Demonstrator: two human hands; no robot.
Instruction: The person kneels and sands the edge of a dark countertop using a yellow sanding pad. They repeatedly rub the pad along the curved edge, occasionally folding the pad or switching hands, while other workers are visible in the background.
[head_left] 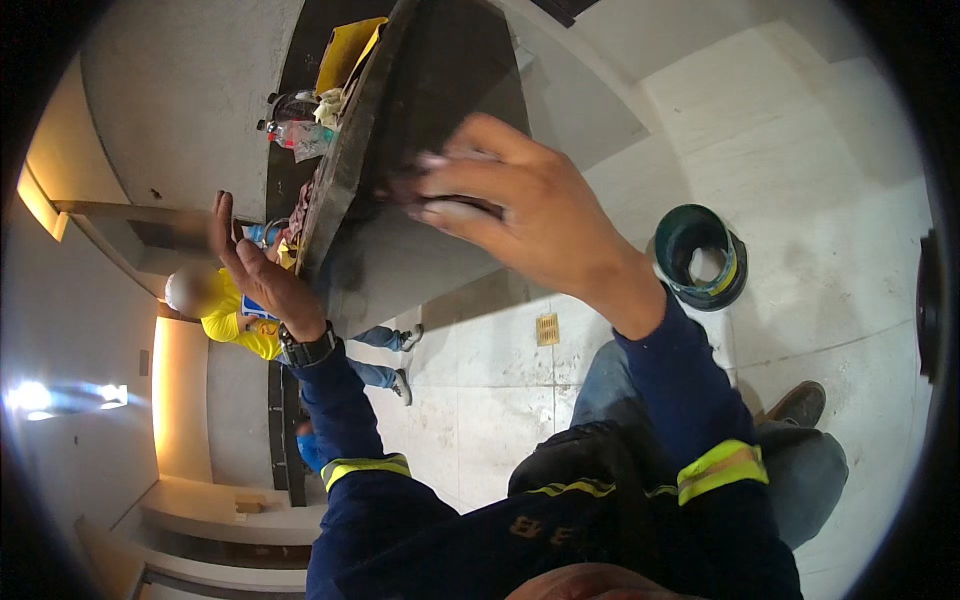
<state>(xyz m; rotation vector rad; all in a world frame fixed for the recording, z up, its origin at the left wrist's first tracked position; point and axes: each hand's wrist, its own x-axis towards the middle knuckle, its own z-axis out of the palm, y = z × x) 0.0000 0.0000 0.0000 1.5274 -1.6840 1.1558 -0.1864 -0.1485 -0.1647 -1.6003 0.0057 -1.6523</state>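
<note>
My right hand is at the dark, smooth side panel of a counter, its fingers bent round something small and dark. Motion blur and the fingers hide what that is. My left hand is raised beside the counter's edge, fingers stretched out and palm bare, with a dark watch on the wrist. Whether it touches the edge I cannot tell. Both forearms are in dark blue sleeves with yellow reflective bands.
On the counter top are a yellow box-like thing, a clear plastic bottle and crumpled cloth. A dark green bucket stands on the pale floor to the right. A person in a yellow shirt stands beyond the counter. A brass floor drain lies below.
</note>
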